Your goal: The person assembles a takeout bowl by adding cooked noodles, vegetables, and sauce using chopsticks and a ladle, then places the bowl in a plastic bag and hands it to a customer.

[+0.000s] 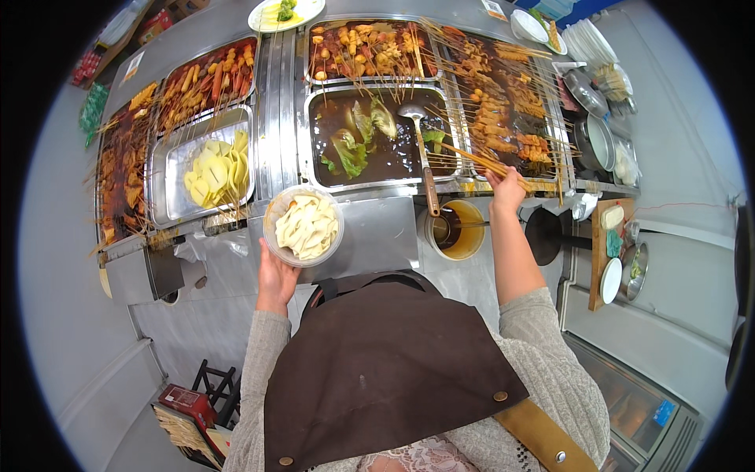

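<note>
My left hand (275, 277) is closed around the near left side of a round clear plastic tub (340, 236). Pale, flat, noodle-like strips (305, 226) fill the tub. Long wooden chopsticks (472, 156) are pinched in my right hand (507, 189), their tips reaching left over the broth tray (362, 186). A piece of green leaf (434, 137) is at the tips; whether they grip it I cannot tell. Wilted lettuce leaves (352, 153) lie in the dark broth. A metal ladle (425, 161) rests in the same tray, its wooden handle hanging over the near edge.
Skewers fill trays at the back (370, 51), right (503, 102) and left (126, 165). A steel tray (169, 208) holds yellow slices. Below the counter edge stands a yellowish bucket (476, 240). Stacked white bowls (590, 43) and a pot (599, 141) are at the right.
</note>
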Demonstrator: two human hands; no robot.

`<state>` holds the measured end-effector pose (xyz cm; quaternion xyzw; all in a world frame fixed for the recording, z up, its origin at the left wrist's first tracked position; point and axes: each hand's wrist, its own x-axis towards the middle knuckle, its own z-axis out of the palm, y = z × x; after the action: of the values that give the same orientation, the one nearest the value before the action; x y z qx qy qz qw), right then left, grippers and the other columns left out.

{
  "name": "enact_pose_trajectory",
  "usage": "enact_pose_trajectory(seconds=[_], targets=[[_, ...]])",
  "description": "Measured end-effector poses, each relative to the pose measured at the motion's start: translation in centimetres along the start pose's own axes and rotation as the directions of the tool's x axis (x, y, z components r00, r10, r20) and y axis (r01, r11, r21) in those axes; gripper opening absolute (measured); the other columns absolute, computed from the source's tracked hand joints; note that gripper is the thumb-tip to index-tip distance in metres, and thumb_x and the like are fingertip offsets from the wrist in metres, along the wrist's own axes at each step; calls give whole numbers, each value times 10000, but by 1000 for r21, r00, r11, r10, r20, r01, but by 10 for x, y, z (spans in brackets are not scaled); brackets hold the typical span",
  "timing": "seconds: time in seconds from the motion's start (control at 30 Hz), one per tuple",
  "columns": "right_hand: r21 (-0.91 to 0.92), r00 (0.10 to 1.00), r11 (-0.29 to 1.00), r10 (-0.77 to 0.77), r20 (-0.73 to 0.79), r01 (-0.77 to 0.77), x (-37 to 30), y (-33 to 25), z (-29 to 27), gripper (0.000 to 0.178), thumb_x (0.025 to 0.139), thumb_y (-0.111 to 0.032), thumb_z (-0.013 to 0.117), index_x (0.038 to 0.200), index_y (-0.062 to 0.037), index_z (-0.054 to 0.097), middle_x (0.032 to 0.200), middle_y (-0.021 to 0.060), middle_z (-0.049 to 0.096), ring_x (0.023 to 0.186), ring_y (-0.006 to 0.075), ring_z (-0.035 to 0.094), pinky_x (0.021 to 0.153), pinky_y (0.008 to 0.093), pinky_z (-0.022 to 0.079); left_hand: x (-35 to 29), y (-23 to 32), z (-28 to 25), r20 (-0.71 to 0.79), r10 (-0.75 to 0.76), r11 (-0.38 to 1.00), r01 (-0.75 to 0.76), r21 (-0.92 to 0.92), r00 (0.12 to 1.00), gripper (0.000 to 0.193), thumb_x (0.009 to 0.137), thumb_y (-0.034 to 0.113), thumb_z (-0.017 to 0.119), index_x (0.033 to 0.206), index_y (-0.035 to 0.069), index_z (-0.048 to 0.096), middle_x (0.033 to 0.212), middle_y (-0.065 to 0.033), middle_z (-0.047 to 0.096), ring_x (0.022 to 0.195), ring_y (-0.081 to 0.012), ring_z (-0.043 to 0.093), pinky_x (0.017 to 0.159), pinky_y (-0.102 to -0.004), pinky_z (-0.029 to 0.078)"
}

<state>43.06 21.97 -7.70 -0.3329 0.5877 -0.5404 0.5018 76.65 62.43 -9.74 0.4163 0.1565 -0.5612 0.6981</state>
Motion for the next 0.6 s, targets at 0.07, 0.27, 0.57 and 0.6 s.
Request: enact_pose_trajectory(seconds=[0.07, 0.27, 0.57, 0.6], targets=[[48, 1000, 999, 13, -1, -13, -9, -7, -6, 207, 1057, -179, 493, 1059, 24, 534, 967, 195, 662, 747, 271, 713, 650, 339, 644, 1, -1, -1, 1, -6, 1000, 6, -2, 1000, 739, 1043, 640, 329, 1545, 99, 353, 1541, -66, 441, 1380, -224, 447, 1116, -391, 390], [85, 976, 995, -70, 204, 54, -61, -31, 3, 233, 1048, -233, 537, 1059, 0, 536, 1006, 156, 648, 866, 276, 716, 740, 354, 637, 2, -2, -4, 36, -3, 1000, 3, -7, 999, 737, 1049, 633, 303, 1553, 98, 340, 1555, -74, 426, 1397, -235, 433, 1133, -402, 375], [-93, 906, 994, -17, 422, 62, -85, 5, 87, 251, 1066, -248, 521, 1104, -1, 550, 1006, 132, 650, 844, 216, 698, 733, 322, 618, 7, -6, -7, 4, 3, 1000, -3, -4, 1000, 737, 1049, 634, 291, 1566, 110, 328, 1580, -75, 400, 1425, -251, 405, 1153, -418, 355], [-56, 894, 992, -75, 442, 111, -79, 7, 93, 248, 1067, -239, 521, 1107, 3, 553, 997, 129, 656, 837, 210, 699, 718, 308, 615, 6, -7, -8, 13, 7, 1000, -7, -10, 1000, 734, 1050, 632, 288, 1566, 112, 327, 1580, -73, 401, 1426, -249, 404, 1153, -417, 354]])
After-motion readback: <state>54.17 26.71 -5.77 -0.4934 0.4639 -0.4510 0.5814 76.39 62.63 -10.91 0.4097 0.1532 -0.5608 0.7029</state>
